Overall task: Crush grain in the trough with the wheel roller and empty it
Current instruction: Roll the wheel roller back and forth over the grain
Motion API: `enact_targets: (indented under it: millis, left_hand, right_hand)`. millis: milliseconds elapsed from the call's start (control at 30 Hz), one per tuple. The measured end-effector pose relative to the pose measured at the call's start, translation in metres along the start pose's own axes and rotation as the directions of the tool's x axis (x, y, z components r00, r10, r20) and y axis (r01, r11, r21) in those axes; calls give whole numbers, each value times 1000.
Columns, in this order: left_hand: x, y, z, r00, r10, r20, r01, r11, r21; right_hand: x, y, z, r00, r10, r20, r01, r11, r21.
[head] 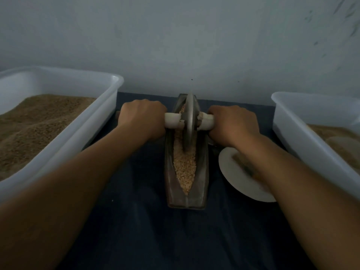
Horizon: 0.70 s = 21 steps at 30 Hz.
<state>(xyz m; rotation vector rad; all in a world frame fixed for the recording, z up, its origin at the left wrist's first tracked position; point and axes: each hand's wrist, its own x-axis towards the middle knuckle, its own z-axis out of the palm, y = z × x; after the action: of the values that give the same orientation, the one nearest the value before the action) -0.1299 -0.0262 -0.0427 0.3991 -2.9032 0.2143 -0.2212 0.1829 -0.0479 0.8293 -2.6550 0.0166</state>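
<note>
A dark, boat-shaped metal trough (202, 172) lies lengthwise on the dark cloth in the middle. Pale grain (185, 168) fills its groove. A grey metal wheel roller (188, 121) stands upright in the groove toward the far end, with a white handle sticking out each side. My left hand (142, 118) grips the left handle. My right hand (232, 123) grips the right handle. Both fists hide most of the handles.
A large white tub (109, 98) of brown ground grain stands at the left. Another white tub (292, 121) with pale grain stands at the right. A white plate (235, 176) lies right of the trough, partly under my right forearm. A grey wall is close behind.
</note>
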Motion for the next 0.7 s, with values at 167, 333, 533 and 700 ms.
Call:
enact_targets:
  millis: [167,333,533,700]
  left_hand:
    - [16,-1,0,1000,3,5,-2,1000,-25]
    - [17,0,1,1000,-6,-30,5,1000,-8]
    - [3,-1,-4,1000,23,-5,-22,1000,17]
    - [-19,0,-5,1000,30,10,-30,999,28]
  right_hand:
    - [21,3,2,999,13,37,-12,1000,-17]
    - [22,2,2,997,66,41,-65,998,-16]
    - [0,-2,1,999,49,-12,-49,999,8]
    - [-26,-5,-2,996,27,-80,-27,1000,-1]
